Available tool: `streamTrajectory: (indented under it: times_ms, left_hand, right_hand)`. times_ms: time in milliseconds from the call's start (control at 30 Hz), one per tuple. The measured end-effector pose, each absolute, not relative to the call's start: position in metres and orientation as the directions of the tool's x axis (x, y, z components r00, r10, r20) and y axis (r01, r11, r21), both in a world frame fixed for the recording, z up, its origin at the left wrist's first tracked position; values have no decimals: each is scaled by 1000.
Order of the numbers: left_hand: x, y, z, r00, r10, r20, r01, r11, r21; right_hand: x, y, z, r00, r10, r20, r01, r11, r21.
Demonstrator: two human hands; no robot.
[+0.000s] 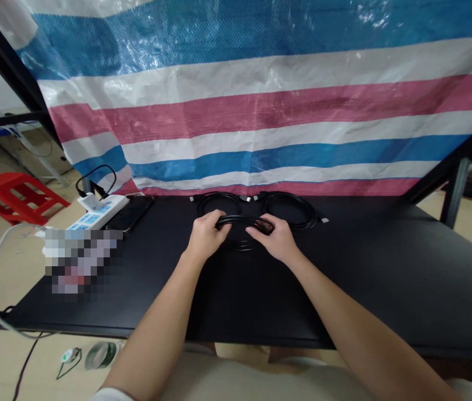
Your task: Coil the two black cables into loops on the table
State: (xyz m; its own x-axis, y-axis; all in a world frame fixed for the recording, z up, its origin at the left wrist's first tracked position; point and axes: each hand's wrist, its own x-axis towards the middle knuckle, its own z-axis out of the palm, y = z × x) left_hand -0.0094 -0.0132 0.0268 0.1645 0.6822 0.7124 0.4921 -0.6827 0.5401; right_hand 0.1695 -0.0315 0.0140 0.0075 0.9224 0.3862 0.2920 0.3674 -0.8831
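- Centrally, toward the far edge of the bench [386,278]: a black cable bundle [244,223], gathered into a flattened loop, long axis running left to right between the 2 hands, lifted just off the surface.
- Left hand [206,234]: clenched around the left end of the bundle, fingers curled over the top, knuckles toward the camera.
- Right hand [275,236]: grasping the right end of the same bundle, fingers wrapped over the strands.
- Cable material: smooth, glossy black sheath, round in section, several strands lying side by side; a slack loop of it rests on the bench just below the hands.
- Behind the hands: 2 further black cable coils, left coil [215,200] and right coil [290,209], each roughly circular and lying flat, with pale connector ends pointing outward.
- Bench: matte black top, flat, rectangular.
- Far left on the bench: a white power strip [98,214] with pale blue sockets, long axis diagonal, a white plug seated in it; just beside it a dark phone [131,214], lying flat.
- Backdrop: woven plastic tarpaulin [261,111], shiny, in horizontal blue, white and pink stripes.
- Floor, left: a red plastic stool [14,195].
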Motion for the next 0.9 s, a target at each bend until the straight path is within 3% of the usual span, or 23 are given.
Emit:
streamTrajectory:
  times_ms: [167,300,400,533,667,767,900]
  left_hand:
    - [-6,-15,27,57,879,474,220,-474,852]
    - [-14,-11,25,244,942,229,33,-244,969]
    - [-16,-8,23,335,928,161,-9,-168,986]
    - [-7,-11,26,183,976,120,-105,-102,989]
    - [6,-16,35,93,996,-1,-246,24,969]
    - [12,-19,41,15,997,-70,-305,71,950]
    - [15,-20,44,-7,986,-165,-320,154,935]
  right_hand:
    - [170,-28,10,57,915,400,344,358,-868]
    - [171,-26,10,33,931,363,354,329,-875]
    - [173,-24,11,-19,952,304,334,293,-896]
    - [174,-24,10,-80,955,285,252,296,-921]
    - [165,-25,3,111,936,334,185,311,-932]
    - [158,-25,-4,246,868,431,260,369,-892]
    - [155,-24,-9,245,783,571,414,448,-792]
